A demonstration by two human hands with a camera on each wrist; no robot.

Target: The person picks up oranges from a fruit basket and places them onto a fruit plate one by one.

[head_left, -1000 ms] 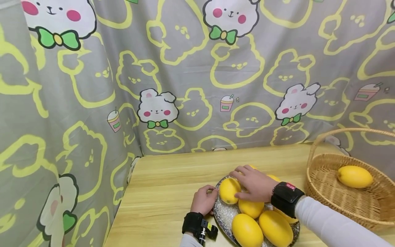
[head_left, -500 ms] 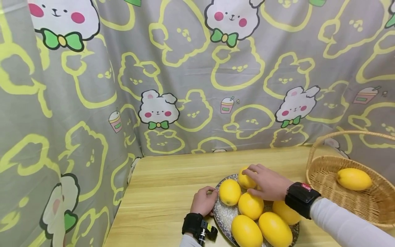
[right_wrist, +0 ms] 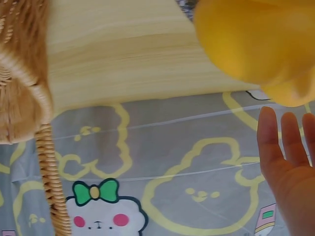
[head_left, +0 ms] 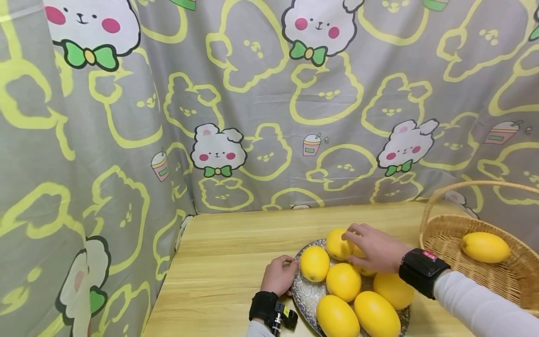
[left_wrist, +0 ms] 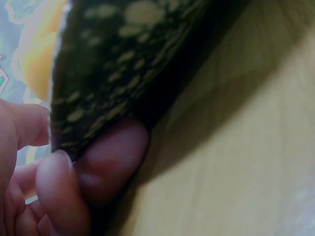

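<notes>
— What is the person busy with at this moment?

— The right hand lies over the far side of the speckled plate, on the yellow fruit at the back. They look like lemons or small yellow melons; I cannot say which. The fingers are bent over this fruit and touch it, but in the right wrist view they look rather straight, and the fruit is near them, so I judge the hand is only closing on it and does not have a firm hold.

— And the other hand?

— The left hand holds the plate at its left rim. In the left wrist view the fingertips are curled under the dark speckled edge, so it pinches the plate and keeps it steady on the bench.

— Which step is it, in your opinion?

— I think fruits are moving from the plate to the wicker basket on the right. One fruit lies inside it already, and six or so remain on the plate, so the work is at its beginning.

— What does the next move need?

— A full grip round the back fruit, then a lift straight up, because it touches its neighbours and could roll them. After that the hand must pass over the basket rim and under or beside the handle.
</notes>
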